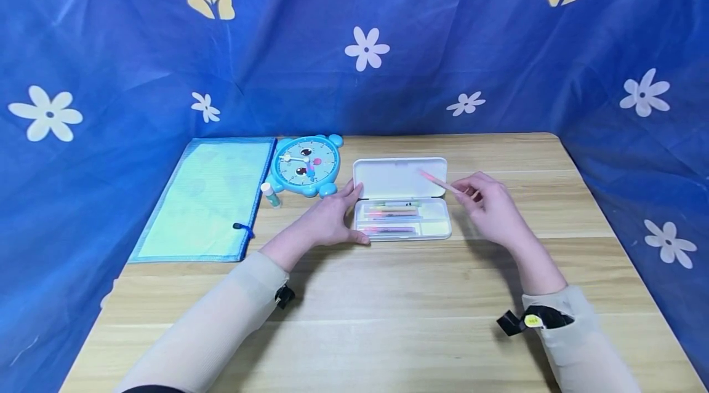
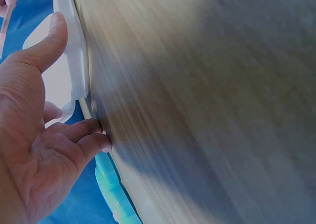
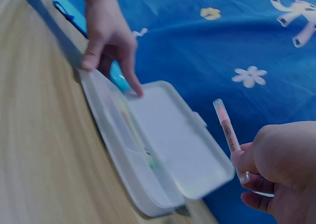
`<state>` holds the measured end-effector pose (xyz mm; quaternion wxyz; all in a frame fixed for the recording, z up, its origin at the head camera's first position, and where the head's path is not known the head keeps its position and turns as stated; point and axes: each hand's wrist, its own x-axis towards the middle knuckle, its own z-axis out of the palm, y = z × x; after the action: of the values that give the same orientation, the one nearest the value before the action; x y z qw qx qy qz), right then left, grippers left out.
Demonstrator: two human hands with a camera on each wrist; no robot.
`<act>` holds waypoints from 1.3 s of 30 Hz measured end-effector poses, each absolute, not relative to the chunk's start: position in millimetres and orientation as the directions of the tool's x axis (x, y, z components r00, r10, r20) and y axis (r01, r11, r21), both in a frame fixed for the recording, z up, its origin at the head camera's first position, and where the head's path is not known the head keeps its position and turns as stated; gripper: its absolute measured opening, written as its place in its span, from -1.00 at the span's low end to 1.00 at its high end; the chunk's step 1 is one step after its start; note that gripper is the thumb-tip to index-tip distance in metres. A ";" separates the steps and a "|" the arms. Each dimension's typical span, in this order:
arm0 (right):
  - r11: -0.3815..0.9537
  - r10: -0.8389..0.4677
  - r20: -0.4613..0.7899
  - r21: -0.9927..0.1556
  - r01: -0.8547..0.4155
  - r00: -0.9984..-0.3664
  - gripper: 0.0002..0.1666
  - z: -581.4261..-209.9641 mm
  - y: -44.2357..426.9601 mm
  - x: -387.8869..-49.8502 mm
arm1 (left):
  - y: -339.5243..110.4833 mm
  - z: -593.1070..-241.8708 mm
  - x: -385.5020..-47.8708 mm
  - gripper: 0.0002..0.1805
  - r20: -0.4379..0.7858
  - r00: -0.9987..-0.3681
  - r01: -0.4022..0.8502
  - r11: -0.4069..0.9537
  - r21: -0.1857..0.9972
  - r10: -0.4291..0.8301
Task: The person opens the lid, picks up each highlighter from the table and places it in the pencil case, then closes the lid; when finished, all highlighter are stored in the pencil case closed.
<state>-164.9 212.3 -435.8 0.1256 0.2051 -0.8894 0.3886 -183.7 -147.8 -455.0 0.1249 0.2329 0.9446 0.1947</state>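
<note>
A white pencil case point(image 1: 400, 237) lies unfolded on the table, its lid point(image 1: 388, 178) tipped back to the far side. Several slim pens point(image 1: 390, 230) rest in its compartments, with pink and green parts showing. At its left end my left hand point(image 1: 331, 219) is spread, thumb touching the near corner and a finger at the lid's edge. My right hand point(image 1: 495, 211) pinches a pink highlighter point(image 3: 230, 136) near its lower end. In the right wrist view its clear-capped end points upward. The head view shows that highlighter above the lid's right side.
A blue toy clock point(image 1: 307, 162) with a cartoon face lies behind my left hand. Left of it are a small white-capped glue stick point(image 1: 271, 195) and a light-green zip folder point(image 1: 202, 202) with blue edges. A blue flowered cloth point(image 1: 288, 73) hangs behind the wooden table point(image 1: 399, 319).
</note>
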 end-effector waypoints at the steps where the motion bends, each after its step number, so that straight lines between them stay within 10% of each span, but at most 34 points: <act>1: 0.608 -0.285 0.376 -0.640 -0.470 -0.882 -0.82 -437.3 208.2 -164.9 | -148.0 -455.2 -183.7 0.46 -0.145 -0.861 0.391 0.816 0.426 0.488; 39: 0.606 -0.582 0.265 -0.489 -0.627 -0.769 -0.88 -478.9 126.6 -163.3 | -147.9 -457.9 -184.4 0.46 -0.151 -0.864 0.382 0.819 0.428 0.481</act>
<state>-163.3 126.6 -478.9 0.0394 0.3376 -0.8953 0.2881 -184.4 -147.9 -457.9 0.1270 0.2281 0.9453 0.1956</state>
